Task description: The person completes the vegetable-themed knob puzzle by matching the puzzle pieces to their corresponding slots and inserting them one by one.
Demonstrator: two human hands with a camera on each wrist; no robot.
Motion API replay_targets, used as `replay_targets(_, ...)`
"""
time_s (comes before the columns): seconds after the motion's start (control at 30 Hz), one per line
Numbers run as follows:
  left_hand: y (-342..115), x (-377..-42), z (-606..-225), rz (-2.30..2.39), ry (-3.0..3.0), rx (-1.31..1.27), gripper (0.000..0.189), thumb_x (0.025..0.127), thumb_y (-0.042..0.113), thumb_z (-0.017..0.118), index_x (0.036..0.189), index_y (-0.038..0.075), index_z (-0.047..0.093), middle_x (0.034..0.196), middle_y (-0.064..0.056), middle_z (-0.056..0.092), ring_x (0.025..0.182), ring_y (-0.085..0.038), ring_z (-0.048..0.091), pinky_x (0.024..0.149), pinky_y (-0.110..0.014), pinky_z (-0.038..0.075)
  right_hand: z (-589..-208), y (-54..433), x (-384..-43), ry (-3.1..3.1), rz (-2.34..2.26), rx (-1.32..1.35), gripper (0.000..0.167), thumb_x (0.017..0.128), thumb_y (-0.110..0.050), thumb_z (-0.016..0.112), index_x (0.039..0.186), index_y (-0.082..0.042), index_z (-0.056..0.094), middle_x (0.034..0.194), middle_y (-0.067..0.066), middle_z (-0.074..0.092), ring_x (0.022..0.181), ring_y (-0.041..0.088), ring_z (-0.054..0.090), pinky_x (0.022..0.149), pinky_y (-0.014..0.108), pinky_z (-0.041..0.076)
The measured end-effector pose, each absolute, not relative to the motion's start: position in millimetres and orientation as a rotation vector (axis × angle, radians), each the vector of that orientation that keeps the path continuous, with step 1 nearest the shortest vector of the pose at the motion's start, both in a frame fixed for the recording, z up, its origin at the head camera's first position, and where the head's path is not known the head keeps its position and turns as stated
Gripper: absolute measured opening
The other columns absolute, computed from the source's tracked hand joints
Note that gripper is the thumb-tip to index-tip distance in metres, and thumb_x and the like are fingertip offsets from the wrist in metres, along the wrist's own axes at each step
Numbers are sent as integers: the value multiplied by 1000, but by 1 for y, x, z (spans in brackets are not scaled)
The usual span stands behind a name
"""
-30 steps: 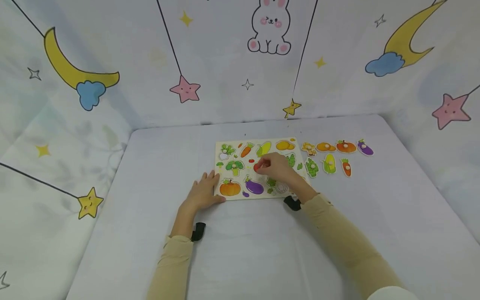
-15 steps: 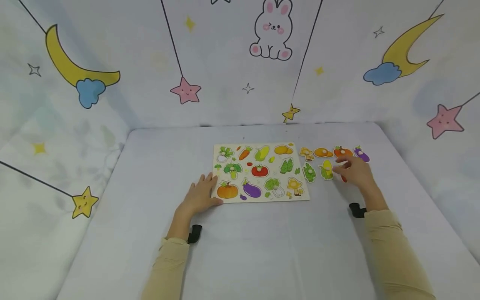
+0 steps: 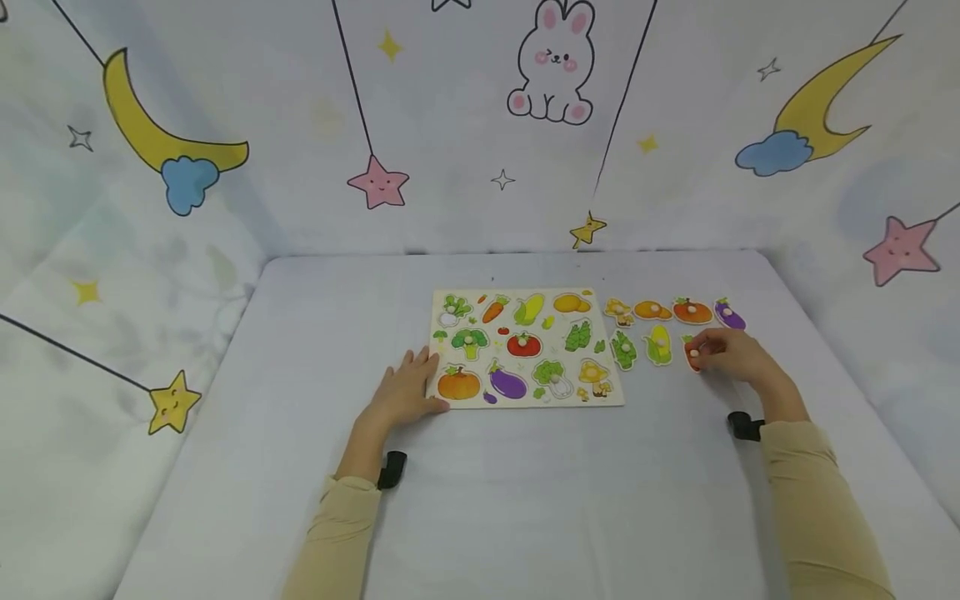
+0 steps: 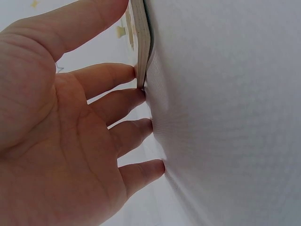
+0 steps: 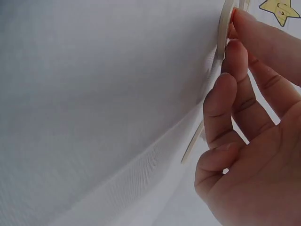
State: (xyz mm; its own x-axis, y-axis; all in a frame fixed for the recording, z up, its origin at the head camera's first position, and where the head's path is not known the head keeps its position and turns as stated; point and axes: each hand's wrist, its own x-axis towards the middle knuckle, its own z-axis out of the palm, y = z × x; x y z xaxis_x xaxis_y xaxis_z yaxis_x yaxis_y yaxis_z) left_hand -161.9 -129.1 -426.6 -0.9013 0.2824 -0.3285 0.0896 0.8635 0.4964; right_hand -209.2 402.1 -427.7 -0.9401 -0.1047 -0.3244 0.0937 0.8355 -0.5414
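Observation:
A wooden vegetable puzzle board [image 3: 472, 398] lies flat in the middle of the table. My left hand [image 3: 401, 387] rests at its left edge, fingers spread and nearly straight; in the left wrist view the thumb and index fingertip touch the board's side [image 4: 142, 52]. To the right of the board, my right hand [image 3: 738, 357] pinches the carrot puzzle piece [image 3: 691, 352] with thumb and index finger. My fingers hide part of that piece. In the right wrist view its pale wooden edge [image 5: 223, 35] stands beside the fingertips, the other fingers curled.
Several knobbed pieces lie right of the board: mushroom [image 3: 619, 312], potato [image 3: 652, 311], pumpkin [image 3: 692, 311], eggplant [image 3: 729, 313], a green vegetable [image 3: 623, 350] and corn [image 3: 658, 345]. On the board sit a tomato [image 3: 523, 344], broccoli [image 3: 469, 342] and cabbage [image 3: 553, 378]. A printed cloth wall [image 3: 450, 225] stands behind.
My right hand has left the tomato on the board, moved right to the loose pieces and taken hold of the carrot piece. The left hand has stayed at the board's edge.

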Motion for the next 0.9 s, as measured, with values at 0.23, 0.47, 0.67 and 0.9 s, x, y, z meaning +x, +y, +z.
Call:
replay_targets(0.23, -129, -159, -425, 679, 2642, 260, 88, 85, 33, 74, 154, 6, 28, 163, -15, 16, 151, -40, 8, 119, -64, 8, -428, 401, -209, 2670, -796, -17, 28, 92, -17, 65, 110, 3, 65, 86, 4, 63, 80, 17, 52, 68, 28, 41)
replay_targets(0.47, -129, -160, -424, 663, 2631, 261, 88, 86, 34, 74, 154, 6, 26, 163, -14, 15, 151, -39, 7, 120, -63, 6, -423, 398, -207, 2665, -800, 60, 31, 93, -22, 65, 113, 2, 64, 88, 5, 62, 85, 21, 53, 70, 30, 39)
replay_targets(0.67, -129, -161, -422, 662, 2629, 264, 88, 86, 34, 74, 154, 6, 26, 163, -15, 14, 151, -40, 7, 120, -62, 6, -416, 389, -205, 2732, -852, 132, 32, 93, -22, 64, 114, 1, 63, 93, 9, 62, 88, 26, 53, 70, 30, 42)
replay_targets(0.9, -128, -162, -422, 649, 2636, 275, 87, 86, 34, 74, 154, 5, 27, 163, -16, 15, 151, -41, 8, 119, -64, 7, -408, 372, -204, 2832, -931, 189, 34, 92, -25, 67, 111, 3, 64, 91, 10, 63, 90, 26, 51, 68, 30, 41)
